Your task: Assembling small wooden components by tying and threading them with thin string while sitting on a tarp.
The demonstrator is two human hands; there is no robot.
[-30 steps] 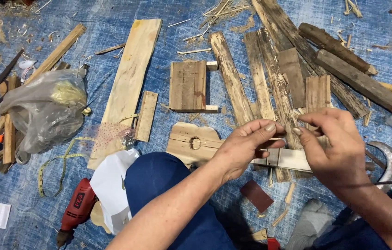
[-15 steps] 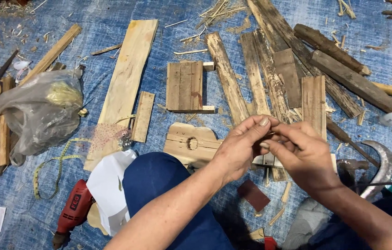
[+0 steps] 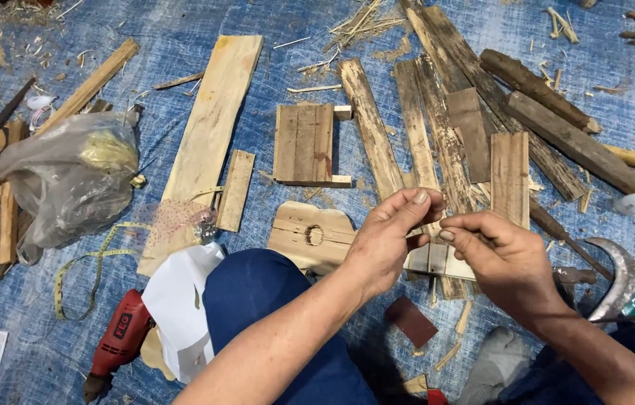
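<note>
Two hands' fingers (image 3: 416, 201) pinched together over pale wooden piece (image 3: 437, 259); anything held too small to tell

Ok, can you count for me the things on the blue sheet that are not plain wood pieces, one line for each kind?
Red power drill: 1
Yellow measuring tape: 1
Clear plastic bag: 1
Curved metal blade: 1
Dark red sanding block: 1
Total: 5
The left hand and right hand meet above a pale wooden block.

A red drill (image 3: 116, 341) lies near a clear plastic bag (image 3: 70, 180).
</note>
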